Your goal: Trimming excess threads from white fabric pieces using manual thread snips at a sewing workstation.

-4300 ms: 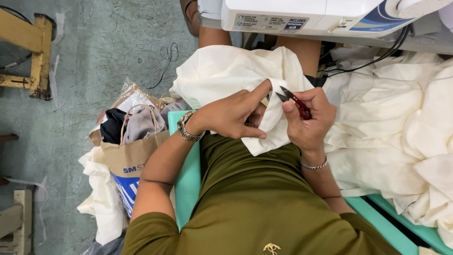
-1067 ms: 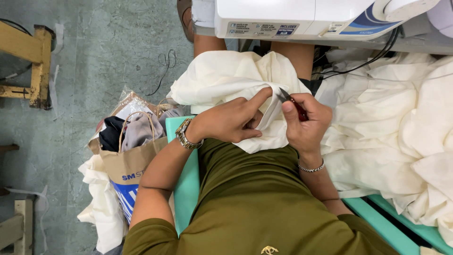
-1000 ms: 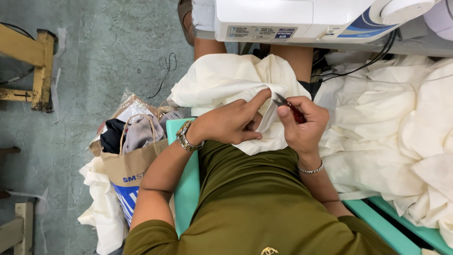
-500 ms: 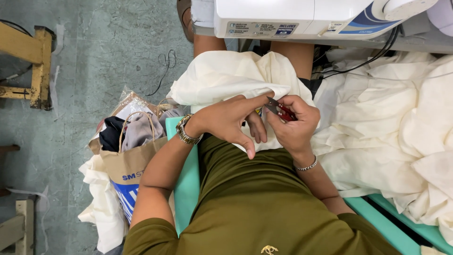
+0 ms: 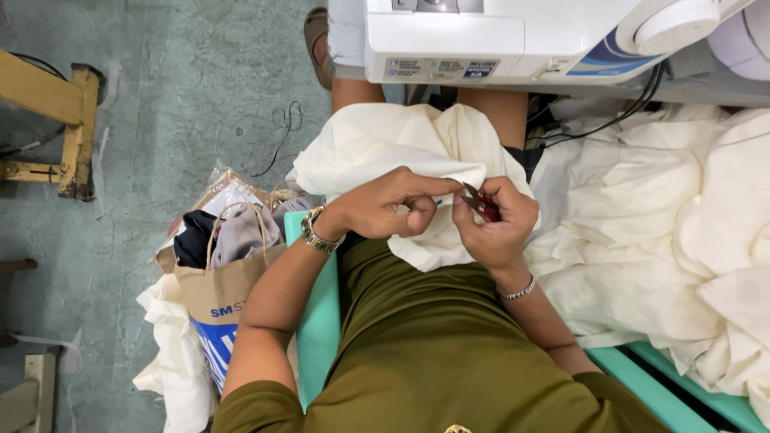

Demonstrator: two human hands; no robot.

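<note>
My left hand [image 5: 393, 204] pinches the cream fabric [image 5: 377, 148] edge on my lap; right hand [image 5: 497, 224] is closed on red thread snips [image 5: 480, 204] at it. Trimming looks underway, unfinished.

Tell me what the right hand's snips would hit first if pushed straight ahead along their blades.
Likely the left hand's fingertips pinching the cream fabric; the thread snips in the right hand point there, though depth is unclear.
</note>
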